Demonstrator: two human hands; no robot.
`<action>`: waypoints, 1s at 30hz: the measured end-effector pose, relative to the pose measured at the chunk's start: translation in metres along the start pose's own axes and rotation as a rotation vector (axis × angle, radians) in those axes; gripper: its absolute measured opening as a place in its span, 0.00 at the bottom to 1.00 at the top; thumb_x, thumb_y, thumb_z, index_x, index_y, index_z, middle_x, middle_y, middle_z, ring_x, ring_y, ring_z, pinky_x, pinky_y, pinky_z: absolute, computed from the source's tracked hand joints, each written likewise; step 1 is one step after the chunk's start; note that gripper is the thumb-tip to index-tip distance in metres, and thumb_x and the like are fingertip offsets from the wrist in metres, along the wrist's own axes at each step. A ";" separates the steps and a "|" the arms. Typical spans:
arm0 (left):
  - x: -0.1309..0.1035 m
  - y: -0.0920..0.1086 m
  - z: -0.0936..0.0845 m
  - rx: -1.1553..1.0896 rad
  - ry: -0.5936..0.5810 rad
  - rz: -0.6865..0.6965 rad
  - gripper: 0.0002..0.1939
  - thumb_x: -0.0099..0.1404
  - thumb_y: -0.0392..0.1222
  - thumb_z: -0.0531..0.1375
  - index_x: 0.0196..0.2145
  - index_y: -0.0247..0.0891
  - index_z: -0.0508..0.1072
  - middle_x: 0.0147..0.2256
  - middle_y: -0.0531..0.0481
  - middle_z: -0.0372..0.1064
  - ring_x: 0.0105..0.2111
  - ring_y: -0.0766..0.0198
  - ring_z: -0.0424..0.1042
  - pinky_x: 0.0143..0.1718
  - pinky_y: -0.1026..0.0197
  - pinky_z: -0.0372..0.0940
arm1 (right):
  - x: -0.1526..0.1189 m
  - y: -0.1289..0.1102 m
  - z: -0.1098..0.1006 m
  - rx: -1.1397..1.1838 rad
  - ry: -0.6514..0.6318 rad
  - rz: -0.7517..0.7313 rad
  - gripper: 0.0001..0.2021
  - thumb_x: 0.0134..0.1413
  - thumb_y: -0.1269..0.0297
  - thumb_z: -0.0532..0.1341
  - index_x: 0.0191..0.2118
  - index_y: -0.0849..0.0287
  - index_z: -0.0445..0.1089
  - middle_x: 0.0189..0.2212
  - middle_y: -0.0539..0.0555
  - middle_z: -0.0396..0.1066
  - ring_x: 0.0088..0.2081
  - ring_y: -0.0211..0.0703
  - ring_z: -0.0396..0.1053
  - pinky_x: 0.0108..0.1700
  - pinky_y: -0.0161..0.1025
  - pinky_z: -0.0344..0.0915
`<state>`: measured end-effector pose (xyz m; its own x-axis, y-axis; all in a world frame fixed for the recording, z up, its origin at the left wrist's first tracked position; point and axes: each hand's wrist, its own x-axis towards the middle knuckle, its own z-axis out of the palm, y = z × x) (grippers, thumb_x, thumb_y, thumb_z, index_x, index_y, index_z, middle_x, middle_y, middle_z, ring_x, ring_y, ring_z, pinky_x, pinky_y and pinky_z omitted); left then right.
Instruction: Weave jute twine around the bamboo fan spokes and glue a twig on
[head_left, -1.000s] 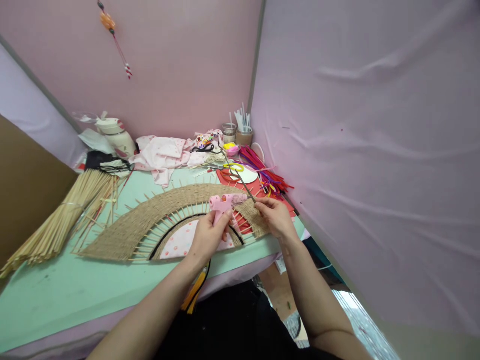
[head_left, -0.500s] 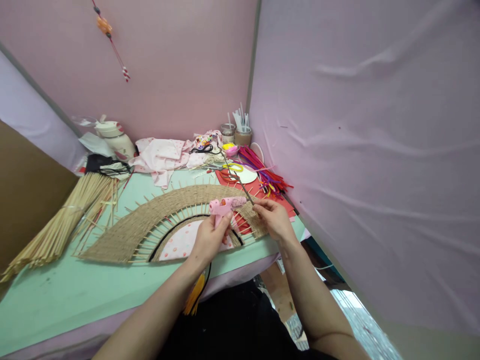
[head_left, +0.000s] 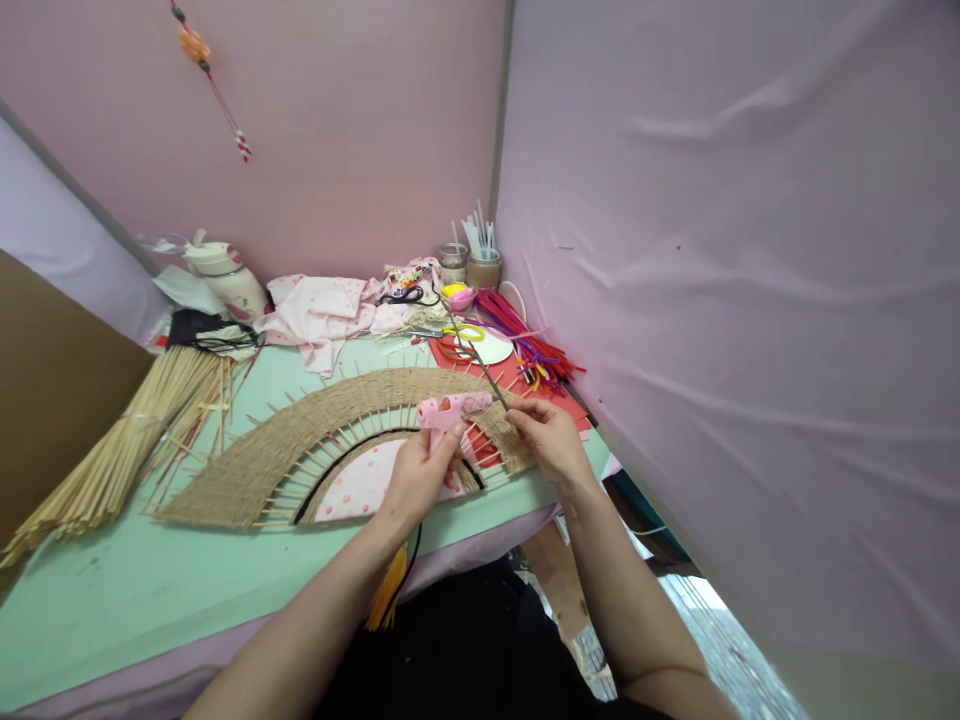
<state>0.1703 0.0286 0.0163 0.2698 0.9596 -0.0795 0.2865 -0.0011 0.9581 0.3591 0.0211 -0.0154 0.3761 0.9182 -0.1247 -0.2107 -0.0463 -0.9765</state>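
Note:
My left hand [head_left: 420, 470] is wrapped round the handle of a pink glue gun [head_left: 442, 412], its nozzle pointing right. Between the fingertips of my right hand [head_left: 547, 437] is pinched the lower end of a thin dark twig [head_left: 484, 368], which slants up and to the left. The nozzle tip is close to the twig's lower end; whether they touch I cannot tell. Beneath both hands lies a large fan [head_left: 247, 465] of thin sticks and woven tan cord, with a dotted white cloth centre [head_left: 360, 483] edged in black. A yellow tassel [head_left: 388, 592] hangs at the table's front edge.
A bundle of thin sticks [head_left: 112, 450] lies on the left of the green table [head_left: 97, 610]. Along the back are a white bottle [head_left: 229, 280], pink cloth [head_left: 319, 308], yellow-handled scissors [head_left: 463, 331], red pipe cleaners [head_left: 525, 335] and a jar of glue sticks [head_left: 484, 268]. A wall closes the right side.
The surroundings have shifted very slightly left in view. Both hands keep nearly the same pose, with the glue gun and the twig still held.

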 end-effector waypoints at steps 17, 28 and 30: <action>0.020 -0.001 -0.012 -0.064 0.104 0.046 0.24 0.61 0.62 0.54 0.23 0.38 0.67 0.16 0.54 0.63 0.16 0.67 0.61 0.23 0.63 0.58 | -0.008 -0.002 -0.002 -0.045 -0.018 0.011 0.14 0.33 0.56 0.70 0.29 0.58 0.74 0.20 0.48 0.68 0.21 0.34 0.58 0.24 0.34 0.54; 0.025 -0.004 -0.014 -0.051 0.123 0.052 0.23 0.62 0.62 0.54 0.24 0.38 0.68 0.16 0.55 0.63 0.16 0.67 0.62 0.25 0.62 0.58 | -0.015 -0.005 -0.003 -0.052 -0.038 0.023 0.14 0.34 0.57 0.70 0.29 0.58 0.75 0.19 0.47 0.67 0.21 0.33 0.58 0.25 0.34 0.54; 0.025 -0.003 -0.015 -0.041 0.127 0.057 0.23 0.62 0.62 0.54 0.25 0.38 0.68 0.16 0.56 0.63 0.17 0.67 0.62 0.25 0.62 0.58 | -0.016 -0.005 -0.003 -0.056 -0.041 0.023 0.14 0.34 0.57 0.71 0.30 0.58 0.75 0.20 0.47 0.68 0.21 0.33 0.57 0.25 0.35 0.54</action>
<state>0.1622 0.0567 0.0156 0.1650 0.9863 0.0079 0.2357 -0.0472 0.9707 0.3573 0.0056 -0.0088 0.3340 0.9320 -0.1406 -0.1674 -0.0881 -0.9819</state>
